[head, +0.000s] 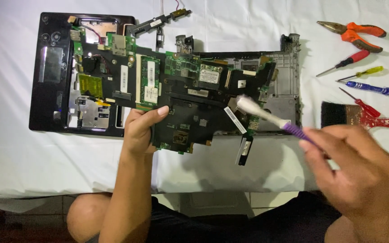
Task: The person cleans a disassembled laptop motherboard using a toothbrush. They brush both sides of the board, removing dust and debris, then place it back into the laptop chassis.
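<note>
My left hand (139, 130) grips the near edge of a large green and black circuit board (190, 99), holding it tilted above the white-covered table. My right hand (359, 173) holds a toothbrush (266, 118) with a purple handle and white head. The brush head rests on the right part of the board. Under and behind the board lie a grey metal laptop frame (287, 85) on the right and a black laptop base (52, 76) on the left.
At the right lie orange-handled pliers (356, 33), a red screwdriver (350, 60), a yellow one (365, 73), a blue one (369, 88) and a paintbrush with a red handle (361, 117). A black hinge strip (158, 21) lies at the top. My knees are below the table edge.
</note>
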